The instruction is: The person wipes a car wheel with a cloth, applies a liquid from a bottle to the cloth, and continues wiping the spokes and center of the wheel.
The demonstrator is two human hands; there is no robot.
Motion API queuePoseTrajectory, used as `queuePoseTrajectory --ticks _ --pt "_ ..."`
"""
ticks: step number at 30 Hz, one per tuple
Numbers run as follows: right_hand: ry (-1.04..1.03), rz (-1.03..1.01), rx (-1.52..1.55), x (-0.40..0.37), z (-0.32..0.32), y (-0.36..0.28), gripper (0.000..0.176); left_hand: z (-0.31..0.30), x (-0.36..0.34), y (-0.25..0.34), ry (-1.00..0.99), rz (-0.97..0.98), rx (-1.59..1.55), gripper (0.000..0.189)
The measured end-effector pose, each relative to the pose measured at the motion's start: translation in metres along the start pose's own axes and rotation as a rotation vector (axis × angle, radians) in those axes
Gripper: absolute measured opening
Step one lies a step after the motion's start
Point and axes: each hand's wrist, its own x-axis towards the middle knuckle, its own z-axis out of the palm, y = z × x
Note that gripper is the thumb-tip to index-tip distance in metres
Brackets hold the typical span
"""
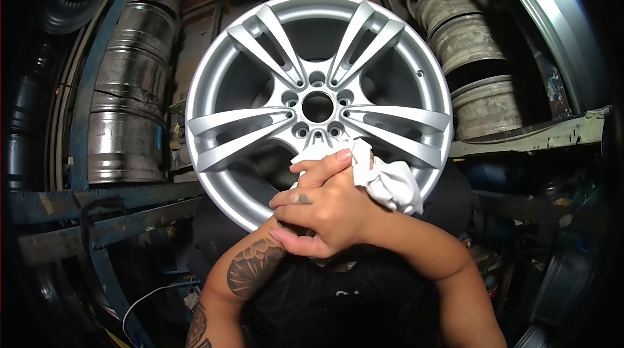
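Right hand [325,208] fingers curled, pinching white rag [390,182] against the alloy wheel [403,117] upright behind them. Left hand's hidden underneath, can't tell. Looks heavy, stiff, slick; grab its rim [195,107], 2 hands.

Rim [260,42]: silver alloy wheel with five paired spokes, five bolt holes ringing an open centre bore, and an even satin finish.
Rim pose: upright, face turned to the camera, no tyre fitted.
Rim place: middle of the view, its lower edge hidden.
Cloth [390,182]: white, crumpled.
Cloth place: bunched in the right hand [325,208], pressed against the rim's face just below the hub, trailing over the lower-right spokes.
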Motion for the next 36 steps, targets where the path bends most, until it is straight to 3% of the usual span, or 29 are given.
queuePoseTrajectory --ticks 5,11,14,15,18,21,22,28,36 --pt "0.184 0.02 -0.016 -0.002 0.011 0.003 0.018 0.0 0.002 -0.005 -0.077 0.059 -0.01 0.054" --pt "0.363 -0.223 -0.155 -0.003 0.006 0.004 0.014 0.0 -0.001 -0.005 -0.116 0.136 -0.007 0.07" --pt "0.294 -0.224 0.039 0.002 0.002 0.01 0.014 -0.002 -0.004 -0.007 -0.122 0.166 -0.011 0.079" --pt "0.21 -0.141 0.205 0.001 -0.001 0.017 0.021 -0.002 -0.005 -0.008 -0.125 0.177 -0.009 0.082" --pt "0.221 0.57 1.068 0.002 -0.026 -0.001 0.032 -0.001 -0.004 -0.014 -0.125 0.208 -0.005 0.091" --pt "0.584 0.407 1.236 0.013 -0.024 0.025 0.053 0.006 0.002 -0.023 -0.025 0.282 0.001 0.101" --pt "0.643 0.436 1.291 0.014 -0.027 0.026 0.054 0.013 0.006 -0.027 0.071 0.32 -0.002 0.11" --pt "0.309 0.377 1.271 0.004 -0.026 0.032 0.053 0.006 0.015 -0.024 -0.106 0.319 0.126 0.082" --pt "0.359 0.461 1.442 0.011 -0.027 0.02 0.053 0.0 0.025 -0.017 -0.198 0.364 0.124 0.056"
